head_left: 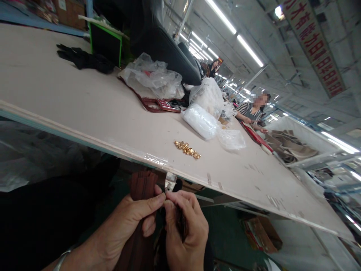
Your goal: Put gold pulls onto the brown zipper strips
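My left hand (124, 222) is closed around a folded bundle of brown zipper tape (143, 185), whose lower lengths hang down beneath it. My right hand (187, 229) is closed too, thumb and forefinger pinched against my left fingertips. Whatever lies in that pinch is too small and covered to make out; something dark shows in the curled right palm. Just above the fingertips, a shiny metal fitting (170, 181) projects from the table's front edge. Beyond it, a small pile of gold-coloured metal pieces (187, 149) lies on the table (93, 113).
Clear plastic bags (201, 120), a red calculator (168, 105) and a black glove (84, 59) lie farther back on the table. A dark machine-like form (166, 49) overhangs them. Another person (251, 111) works at the right, beside a white bin (299, 130). An open carton (263, 233) sits below the tabletop.
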`<state>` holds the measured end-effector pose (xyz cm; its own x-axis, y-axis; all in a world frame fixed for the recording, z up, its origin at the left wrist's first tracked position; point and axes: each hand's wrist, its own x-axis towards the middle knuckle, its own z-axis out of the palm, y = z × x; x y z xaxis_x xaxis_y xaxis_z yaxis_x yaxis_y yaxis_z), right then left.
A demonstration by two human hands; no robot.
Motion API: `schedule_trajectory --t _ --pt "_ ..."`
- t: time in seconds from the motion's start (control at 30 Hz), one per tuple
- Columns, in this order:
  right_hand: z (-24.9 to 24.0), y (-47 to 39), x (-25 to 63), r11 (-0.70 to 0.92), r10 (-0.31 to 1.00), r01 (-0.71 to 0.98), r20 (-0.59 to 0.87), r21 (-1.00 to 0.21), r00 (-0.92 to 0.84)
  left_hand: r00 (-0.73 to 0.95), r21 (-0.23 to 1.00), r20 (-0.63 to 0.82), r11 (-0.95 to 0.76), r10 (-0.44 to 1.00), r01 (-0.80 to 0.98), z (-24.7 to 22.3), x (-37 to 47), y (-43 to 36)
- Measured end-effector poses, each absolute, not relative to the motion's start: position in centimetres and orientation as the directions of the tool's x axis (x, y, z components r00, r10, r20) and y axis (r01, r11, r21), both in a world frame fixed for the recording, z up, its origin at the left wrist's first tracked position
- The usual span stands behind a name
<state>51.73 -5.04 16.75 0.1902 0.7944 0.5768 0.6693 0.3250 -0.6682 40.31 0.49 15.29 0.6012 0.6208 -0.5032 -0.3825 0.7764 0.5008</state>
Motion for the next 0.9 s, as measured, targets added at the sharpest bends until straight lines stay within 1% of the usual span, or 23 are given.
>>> schedule_trajectory --t 0.1,0.27,0.37,0.47,0.57,0.63,0.7,0.8,0.83,0.9 --pt "16.3 -4.9 51.8 0.354 0.764 0.703 0.624 -0.617 0.163 0.616 0.532 -0.484 0.768 0.622 -0.357 15.3 40.5 0.7" --pt "16.0 -4.8 51.7 0.306 0.781 0.706 0.592 -0.638 0.196 0.617 0.572 -0.474 0.752 0.628 -0.327 15.5 40.4 0.8" --pt "16.3 -4.3 51.6 0.229 0.822 0.664 0.507 -0.712 0.260 0.568 0.607 -0.474 0.717 0.673 -0.343 15.7 40.3 0.7" --pt "17.1 -3.7 51.6 0.141 0.859 0.511 0.361 -0.848 0.362 0.464 0.717 -0.445 0.615 0.766 -0.329 15.9 40.2 0.5" --pt "18.1 -3.5 51.7 0.102 0.859 0.383 0.275 -0.918 0.433 0.405 0.831 -0.397 0.510 0.824 -0.223 15.9 40.1 0.5" --pt "18.7 -3.9 51.7 0.107 0.882 0.361 0.256 -0.926 0.396 0.391 0.885 -0.355 0.440 0.849 -0.151 15.6 39.9 0.6" --pt "19.1 -4.4 51.4 0.138 0.917 0.376 0.262 -0.916 0.301 0.400 0.913 -0.294 0.379 0.868 -0.151 15.2 39.8 0.6" --pt "19.1 -5.0 50.8 0.179 0.937 0.487 0.300 -0.855 0.182 0.444 0.918 -0.186 0.316 0.877 -0.240 14.4 39.8 0.5" --pt "18.9 -5.1 50.5 0.176 0.937 0.531 0.307 -0.829 0.169 0.455 0.916 -0.166 0.308 0.875 -0.257 14.3 39.8 0.5" --pt "18.6 -5.1 50.1 0.152 0.926 0.579 0.320 -0.801 0.200 0.475 0.912 -0.150 0.307 0.867 -0.272 14.2 39.7 0.5"
